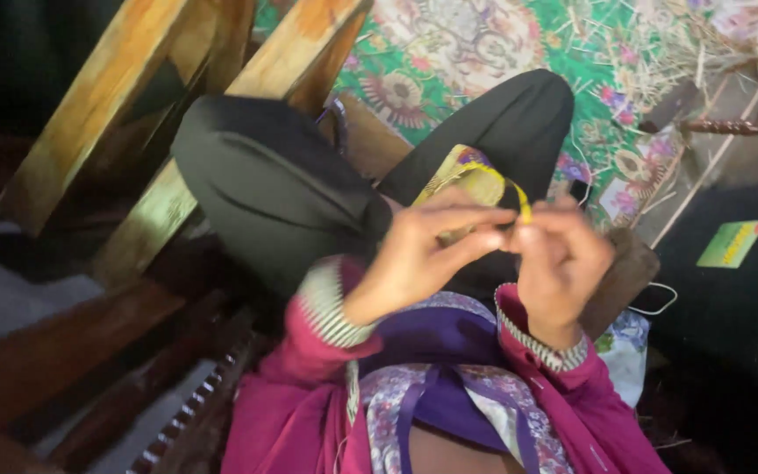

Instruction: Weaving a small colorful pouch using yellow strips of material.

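Note:
My left hand (pixel 414 254) and my right hand (pixel 559 263) meet fingertip to fingertip over my lap. Both pinch a thin yellow strip (pixel 519 204) that arcs up from a small yellow and purple woven piece (pixel 465 175). The woven piece rests against my black-clad knee (pixel 519 114), partly hidden behind my left fingers. My sleeves are magenta with striped cuffs. The frame is blurred, so the exact grip on the strip is hard to make out.
Slanted wooden beams (pixel 107 114) rise at the left and top. A green flowered mat (pixel 484 53) strewn with straw strips lies beyond my knees. A dark wooden stick (pixel 739 128) and a small green card (pixel 732 243) lie at the right.

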